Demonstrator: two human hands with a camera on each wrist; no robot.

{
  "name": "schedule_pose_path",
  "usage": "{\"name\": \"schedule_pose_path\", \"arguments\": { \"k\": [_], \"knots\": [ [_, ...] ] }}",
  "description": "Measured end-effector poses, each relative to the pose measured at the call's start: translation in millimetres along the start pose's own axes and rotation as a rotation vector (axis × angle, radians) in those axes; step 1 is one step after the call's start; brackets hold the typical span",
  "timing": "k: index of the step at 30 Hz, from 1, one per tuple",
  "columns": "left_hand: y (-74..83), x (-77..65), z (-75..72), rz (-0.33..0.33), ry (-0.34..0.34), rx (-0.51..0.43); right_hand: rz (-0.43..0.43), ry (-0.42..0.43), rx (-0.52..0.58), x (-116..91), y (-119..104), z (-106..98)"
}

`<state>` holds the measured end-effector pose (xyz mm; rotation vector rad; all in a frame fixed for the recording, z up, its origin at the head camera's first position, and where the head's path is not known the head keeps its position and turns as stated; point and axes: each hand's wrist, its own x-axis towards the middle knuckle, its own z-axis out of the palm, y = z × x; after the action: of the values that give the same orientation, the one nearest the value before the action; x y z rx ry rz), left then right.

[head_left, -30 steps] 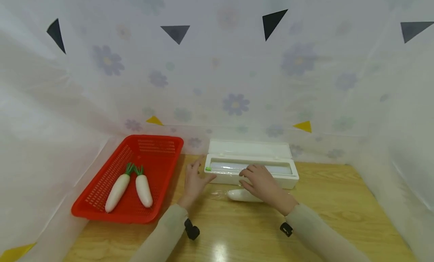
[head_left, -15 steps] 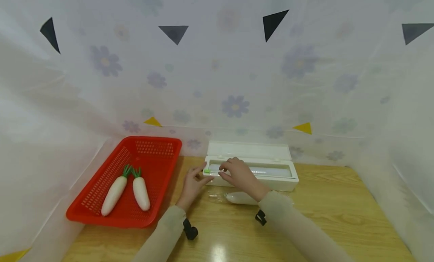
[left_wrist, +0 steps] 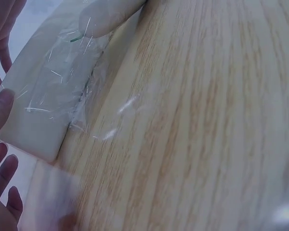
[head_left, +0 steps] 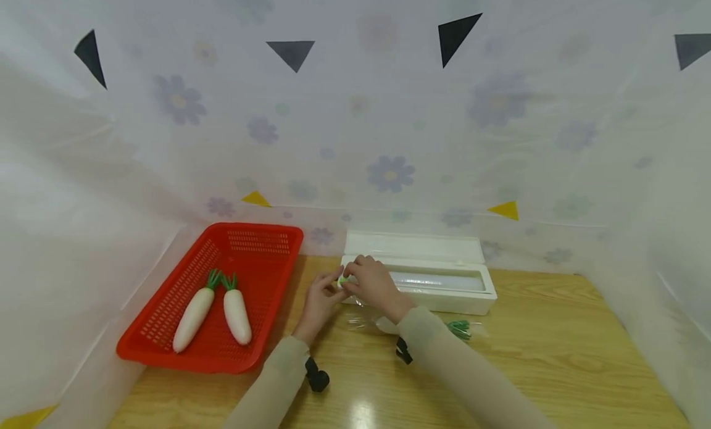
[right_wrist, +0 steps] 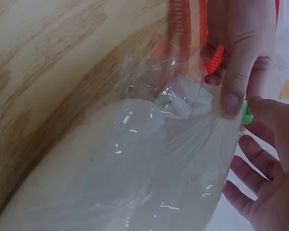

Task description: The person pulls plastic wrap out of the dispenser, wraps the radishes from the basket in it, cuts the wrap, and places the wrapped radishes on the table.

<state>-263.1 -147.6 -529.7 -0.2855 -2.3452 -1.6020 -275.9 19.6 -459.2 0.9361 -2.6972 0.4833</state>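
A white cling film box [head_left: 439,302], lid raised at the back, shows its film roll [head_left: 436,281] inside. My left hand [head_left: 319,302] holds the box's left end, its thumb [right_wrist: 232,98] pressed on the front face. Reaching across to that corner, my right hand [head_left: 374,284] pinches the green slider [right_wrist: 248,114], which sits close to the left thumb. Directly in front of the box lies a white radish [left_wrist: 106,17] wrapped in clear film [left_wrist: 94,103]. Its green leaves [head_left: 458,329] show beyond my right forearm, which hides the middle.
A red plastic basket [head_left: 124,349] stands at the left with two white radishes [head_left: 194,318] in it. The wooden table [head_left: 555,349] carries everything. A pale flowered curtain [head_left: 389,108] closes off the back and sides.
My right hand has moved left along the box from its middle to the green slider at the left end. The wrapped radish's leaves have come into view. My left hand stays at the box corner.
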Motion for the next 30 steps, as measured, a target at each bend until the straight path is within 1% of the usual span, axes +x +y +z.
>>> {"name": "schedule_pose_path", "arguments": {
  "k": [2,8,17,22,30],
  "knots": [
    [0.2,-0.1,0.8,0.006,0.002,0.014,0.005,0.004,-0.009,-0.1,-0.1,1.1],
    [2.8,-0.4,1.1,-0.039,-0.008,0.015,0.039,-0.004,0.021,-1.0,0.7,-0.6],
    [6.5,-2.3,-1.4,-0.07,-0.036,-0.005,0.037,-0.023,-0.043,-3.1,7.4,-0.8],
    [5.6,-3.3,-1.6,-0.069,-0.036,-0.002,0.036,-0.035,-0.051,-5.1,10.9,-1.2],
    [6.2,-3.5,0.6,-0.049,-0.026,0.008,0.04,-0.026,-0.043,-9.6,13.8,-5.5]
  ]
}}
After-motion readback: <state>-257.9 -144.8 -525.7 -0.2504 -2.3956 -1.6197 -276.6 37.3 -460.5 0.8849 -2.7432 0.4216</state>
